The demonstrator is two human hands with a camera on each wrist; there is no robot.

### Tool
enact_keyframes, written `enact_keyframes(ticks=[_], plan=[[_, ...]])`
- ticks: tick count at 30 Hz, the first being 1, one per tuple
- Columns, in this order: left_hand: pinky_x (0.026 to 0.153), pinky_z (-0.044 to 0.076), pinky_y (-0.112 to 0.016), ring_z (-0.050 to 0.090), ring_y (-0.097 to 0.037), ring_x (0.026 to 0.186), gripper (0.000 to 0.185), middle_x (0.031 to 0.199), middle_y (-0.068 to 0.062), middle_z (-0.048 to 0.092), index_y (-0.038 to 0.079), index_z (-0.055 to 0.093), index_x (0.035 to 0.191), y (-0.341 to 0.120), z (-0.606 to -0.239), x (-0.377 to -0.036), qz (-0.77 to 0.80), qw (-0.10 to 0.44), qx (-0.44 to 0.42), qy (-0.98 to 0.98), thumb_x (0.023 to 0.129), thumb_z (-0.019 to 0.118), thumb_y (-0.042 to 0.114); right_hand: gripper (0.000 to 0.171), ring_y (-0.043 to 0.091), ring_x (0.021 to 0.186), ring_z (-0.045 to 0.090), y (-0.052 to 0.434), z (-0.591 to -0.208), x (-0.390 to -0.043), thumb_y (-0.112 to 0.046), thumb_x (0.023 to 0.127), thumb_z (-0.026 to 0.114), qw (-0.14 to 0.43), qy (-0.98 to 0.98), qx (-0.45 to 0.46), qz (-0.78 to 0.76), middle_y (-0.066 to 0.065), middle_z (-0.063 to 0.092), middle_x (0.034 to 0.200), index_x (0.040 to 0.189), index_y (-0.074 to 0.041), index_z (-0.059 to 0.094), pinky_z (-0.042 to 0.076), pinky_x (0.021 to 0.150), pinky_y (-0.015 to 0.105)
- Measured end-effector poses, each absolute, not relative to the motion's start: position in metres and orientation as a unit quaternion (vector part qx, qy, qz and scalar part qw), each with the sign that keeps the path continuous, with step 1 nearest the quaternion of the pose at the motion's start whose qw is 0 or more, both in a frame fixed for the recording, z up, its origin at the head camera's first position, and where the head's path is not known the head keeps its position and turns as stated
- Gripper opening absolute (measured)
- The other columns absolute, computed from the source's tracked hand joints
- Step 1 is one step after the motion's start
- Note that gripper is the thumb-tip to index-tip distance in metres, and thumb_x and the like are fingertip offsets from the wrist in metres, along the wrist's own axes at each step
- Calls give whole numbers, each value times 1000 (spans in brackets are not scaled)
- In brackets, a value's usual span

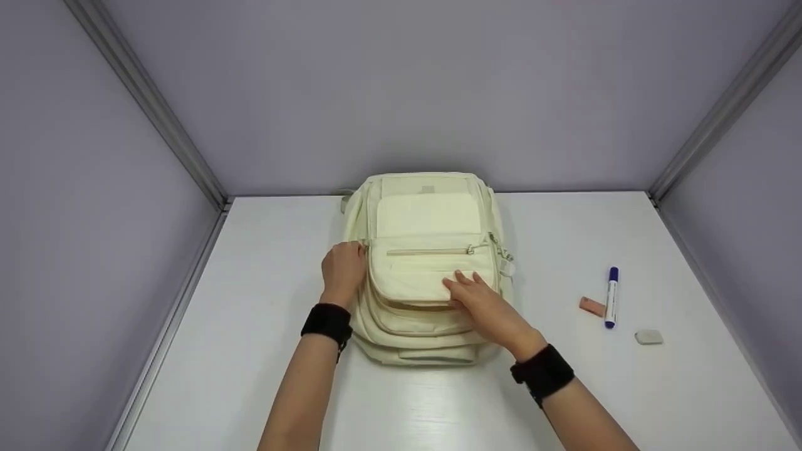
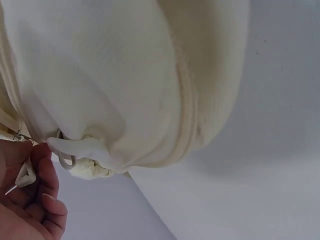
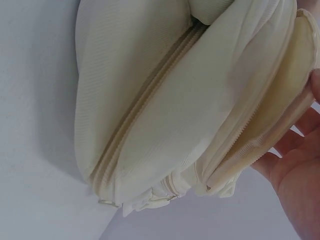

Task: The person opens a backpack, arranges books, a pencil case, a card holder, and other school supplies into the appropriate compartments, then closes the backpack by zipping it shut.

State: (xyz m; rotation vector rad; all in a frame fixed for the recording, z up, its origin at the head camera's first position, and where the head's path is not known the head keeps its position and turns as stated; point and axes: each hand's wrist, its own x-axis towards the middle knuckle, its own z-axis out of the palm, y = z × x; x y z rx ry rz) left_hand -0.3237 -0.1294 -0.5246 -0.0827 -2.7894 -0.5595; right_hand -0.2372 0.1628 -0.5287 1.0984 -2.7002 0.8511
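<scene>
A cream backpack (image 1: pixel 426 219) lies flat on the white table (image 1: pixel 250 363), front pockets facing up. My left hand (image 1: pixel 348 263) is at the bag's left side, fingers curled. In the left wrist view my left hand (image 2: pixel 30 200) pinches a small white zipper pull (image 2: pixel 25 176) beside the bag (image 2: pixel 125 75). My right hand (image 1: pixel 470 289) rests with straight fingers on the front pocket. In the right wrist view my right hand (image 3: pixel 295 175) lies against the pocket's edge, and the bag's (image 3: pixel 150 100) zipper seams run closed along its side.
A blue-capped white marker (image 1: pixel 611 296), a small pinkish block (image 1: pixel 592 306) and a grey eraser (image 1: pixel 648 337) lie on the table to the right of the bag. Grey walls enclose the table on three sides.
</scene>
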Motion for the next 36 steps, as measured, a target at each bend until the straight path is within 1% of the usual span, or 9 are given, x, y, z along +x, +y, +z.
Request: enact_keyframes(ticks=[3, 6, 9, 15, 19, 22, 29, 34, 36], plan=[[68, 52, -46, 64, -35, 76, 26, 79, -17, 64, 0, 72, 84, -127, -524, -321, -203, 140, -28, -969, 100, 56, 12, 39, 37, 135, 40, 164, -525, -235, -10, 103, 52, 21, -899, 330, 286, 18, 63, 125, 140, 1, 49, 26, 111, 53], [78, 51, -49, 63, -38, 94, 23, 100, -21, 65, -3, 70, 109, -120, -524, -315, -209, 156, -30, -965, 101, 55, 11, 38, 34, 135, 41, 165, -522, -235, -17, 105, 47, 10, -904, 310, 294, 21, 53, 138, 140, -1, 49, 27, 111, 51], [86, 48, -50, 58, -38, 108, 26, 116, -21, 62, -2, 65, 121, -113, -521, -305, -225, 181, -48, -956, 102, 53, 10, 35, 34, 133, 44, 166, -521, -234, -17, 106, 47, 15, -905, 308, 293, 22, 54, 136, 138, -3, 50, 28, 111, 50], [100, 42, -46, 56, -34, 115, 27, 119, -18, 61, 0, 68, 116, -104, -514, -281, -308, 220, -180, -908, 103, 52, 18, 27, 32, 113, 62, 167, -516, -234, -8, 104, 49, 52, -897, 335, 283, 19, 63, 125, 130, -2, 50, 32, 109, 49], [102, 39, -49, 53, -34, 120, 32, 128, -18, 58, 3, 66, 120, -100, -513, -263, -315, 206, -264, -888, 105, 49, 26, 5, 27, 103, 67, 169, -511, -234, -9, 104, 48, 61, -892, 341, 291, 14, 66, 123, 108, -6, 48, 35, 107, 49], [104, 37, -50, 51, -32, 123, 37, 131, -16, 56, 5, 64, 123, -100, -516, -253, -295, 200, -302, -884, 104, 50, 33, 8, 28, 103, 67, 170, -509, -233, -14, 106, 46, 56, -891, 338, 298, 14, 67, 121, 100, -9, 44, 38, 104, 51], [112, 26, -50, 46, -29, 131, 55, 134, -11, 56, 9, 59, 133, -105, -526, -238, -238, 182, -339, -892, 98, 52, 51, 9, 31, 94, 68, 171, -505, -229, -16, 106, 44, 55, -891, 340, 295, 11, 68, 118, 103, -9, 47, 47, 94, 49], [113, 25, -45, 45, -27, 132, 50, 134, -8, 57, 11, 56, 136, -110, -529, -232, -216, 178, -349, -895, 99, 54, 45, 10, 28, 93, 68, 173, -501, -227, -20, 107, 42, 47, -890, 342, 298, 9, 68, 116, 104, -12, 49, 53, 81, 42], [112, 27, -44, 48, -27, 130, 46, 132, -8, 59, 11, 57, 135, -112, -530, -232, -217, 193, -358, -887, 99, 57, 40, 11, 25, 86, 68, 174, -499, -226, -20, 107, 43, 46, -885, 348, 306, 9, 70, 108, 104, -11, 49, 54, 75, 38]])
